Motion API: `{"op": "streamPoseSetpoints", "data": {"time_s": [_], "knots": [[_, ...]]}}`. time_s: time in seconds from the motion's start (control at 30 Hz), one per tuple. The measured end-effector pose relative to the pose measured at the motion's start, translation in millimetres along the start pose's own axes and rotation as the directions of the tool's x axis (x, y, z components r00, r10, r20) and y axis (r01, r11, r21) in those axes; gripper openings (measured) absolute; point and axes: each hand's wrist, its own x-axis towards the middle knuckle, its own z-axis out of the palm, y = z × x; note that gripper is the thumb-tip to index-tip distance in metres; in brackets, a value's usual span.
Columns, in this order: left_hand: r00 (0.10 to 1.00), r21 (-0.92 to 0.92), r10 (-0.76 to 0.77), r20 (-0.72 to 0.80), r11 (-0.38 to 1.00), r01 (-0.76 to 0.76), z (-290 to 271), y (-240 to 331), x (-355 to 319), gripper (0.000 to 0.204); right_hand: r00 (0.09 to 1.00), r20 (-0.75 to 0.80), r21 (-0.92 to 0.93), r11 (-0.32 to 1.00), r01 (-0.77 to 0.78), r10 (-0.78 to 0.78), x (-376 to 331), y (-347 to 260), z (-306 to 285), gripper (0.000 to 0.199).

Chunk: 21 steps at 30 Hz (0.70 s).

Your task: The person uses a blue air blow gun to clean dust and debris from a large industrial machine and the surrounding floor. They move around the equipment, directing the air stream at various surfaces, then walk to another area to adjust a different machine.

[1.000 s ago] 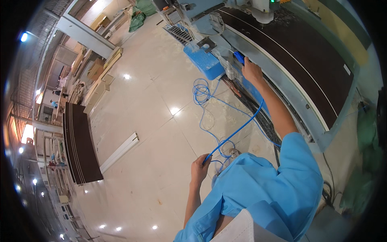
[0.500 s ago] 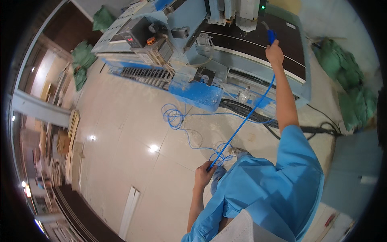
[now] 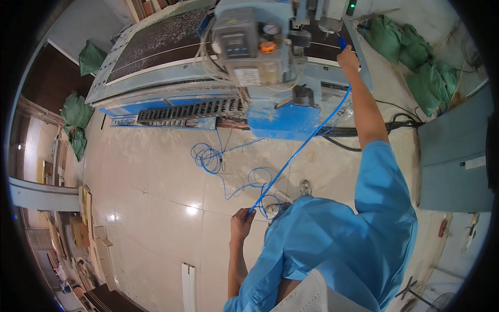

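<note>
Green sacks (image 3: 416,62) by wall; white strip (image 3: 188,286) on floor.

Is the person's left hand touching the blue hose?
Touching. The head view shows the left hand closed around the blue hose, which runs straight out of the fist up to the right hand at the machine.

Thin blue air hose (image 3: 306,143): smooth glossy plastic; machine housing (image 3: 280,119): painted metal, dusty; floor (image 3: 156,177): glossy tile
</note>
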Motion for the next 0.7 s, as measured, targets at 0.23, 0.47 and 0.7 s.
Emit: {"op": "streamPoseSetpoints", "data": {"time_s": [0.23, 0.47, 0.7], "knots": [[0.979, 0.082, 0.149, -0.139, 0.987, -0.139, -18, -53, -21, 0.016, 0.943, -0.243, 0.614, 0.789, -0.032, 0.228, -20, 235, 42, 0.037], [0.778, -0.253, -0.312, -0.545, 0.946, 0.202, -117, -134, -33, 0.011, 0.613, 0.675, 0.546, 0.281, -0.79, 0.412, -385, 264, 159, 0.016], [0.716, -0.186, -0.063, -0.695, 0.978, -0.094, -276, -146, 34, 0.019, 0.527, 0.843, 0.532, 0.316, -0.786, -0.108, -372, -94, 247, 0.031]]}}
